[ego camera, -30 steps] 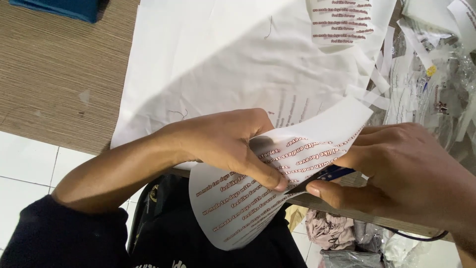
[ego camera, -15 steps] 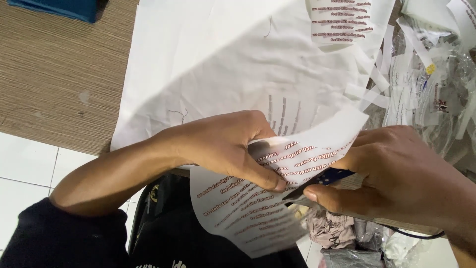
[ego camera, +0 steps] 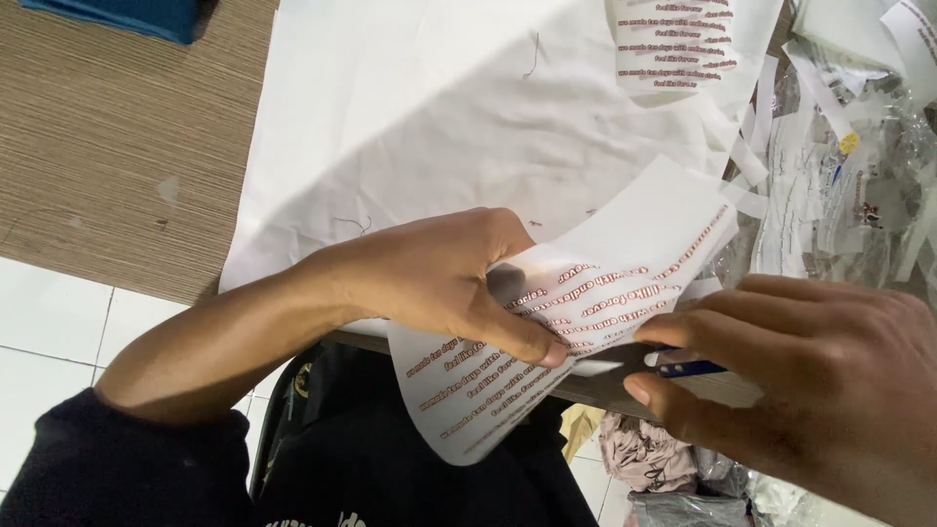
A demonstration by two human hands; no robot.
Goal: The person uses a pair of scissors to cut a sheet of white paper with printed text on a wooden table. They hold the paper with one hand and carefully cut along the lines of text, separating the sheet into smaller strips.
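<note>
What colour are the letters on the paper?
Dark red letters on the white paper, in slanted rows; the head view shows it.

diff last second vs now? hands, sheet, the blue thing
Small shifts only. The right hand slid a little down and right along the printed sheet, its blue tool still at the sheet's edge. The sheet sits slightly lower. The left hand keeps pinching it. White cloth and paper scraps unchanged.
</note>
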